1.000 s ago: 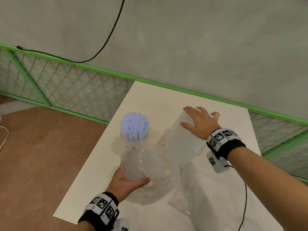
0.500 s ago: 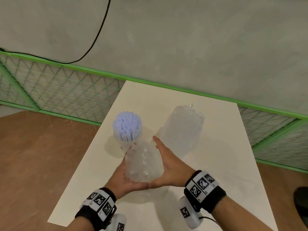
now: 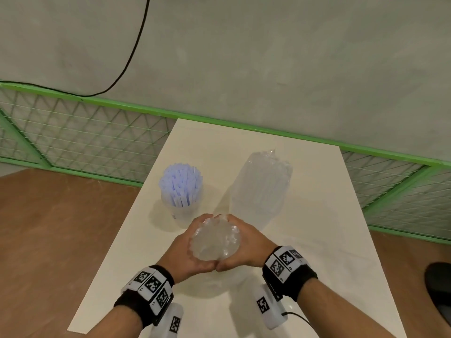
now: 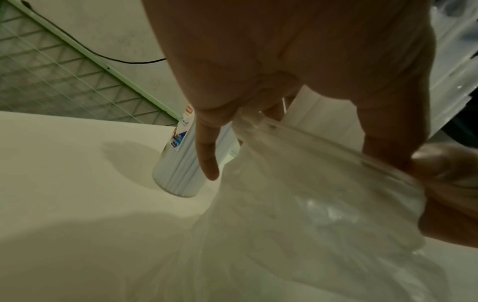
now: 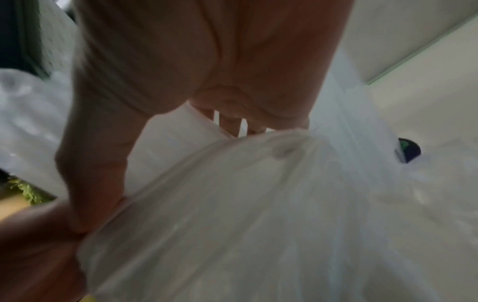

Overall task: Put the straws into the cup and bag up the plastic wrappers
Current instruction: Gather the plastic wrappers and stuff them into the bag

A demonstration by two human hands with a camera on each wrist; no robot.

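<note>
I have both hands cupped around one bundle of clear plastic wrappers [image 3: 214, 242]: the left hand [image 3: 185, 252] curls round its left side and the right hand [image 3: 244, 247] round its right side, thumbs meeting at the near edge, so both are clamped on the plastic. In the left wrist view the plastic hangs from the hands as a loose skirt down toward the white table [image 3: 305, 235], and the right wrist view, though blurred, shows the same film draped below the palm. The bundle is held above the near middle of the table. Just beyond it, on the left, stands the white cup [image 3: 181, 211] filled with upright pale blue straws [image 3: 180, 185]; I judge the straw half of the task done, as I see no loose straws on the table. To the right of the cup, and apart from it, lies a long clear plastic bag [image 3: 262, 184] that appears stuffed, though its contents cannot be made out. What remains, in my judgement, is the bagging: the gathered plastic is not yet inside any bag, and I cannot tell whether the far bag is its destination. Behind the table run a green mesh fence [image 3: 85, 140] and a grey wall with a black cable [image 3: 129, 57].
</note>
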